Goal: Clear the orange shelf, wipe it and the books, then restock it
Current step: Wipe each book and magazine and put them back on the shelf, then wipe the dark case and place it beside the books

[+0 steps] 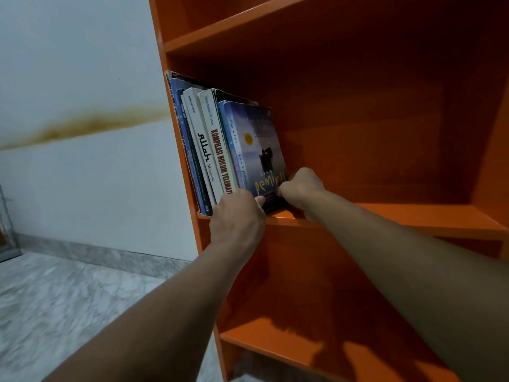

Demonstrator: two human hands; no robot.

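Left hand (237, 216) & right hand (300, 190) fingers curl tight on the dark-blue glossy paperback book (259, 150), last in a leaning row (205, 150) on the orange painted shelf (399, 213); w/ no prop right of fingers, slack grip could topple it.

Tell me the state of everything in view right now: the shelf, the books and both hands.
Orange shelf: carries books at its middle board's left end.
Row of books: standing, packed against the left side panel.
Blue book: rightmost, cover showing, held at its bottom.
Left hand: grips the blue book's lower spine end.
Right hand: pinches its lower cover edge.
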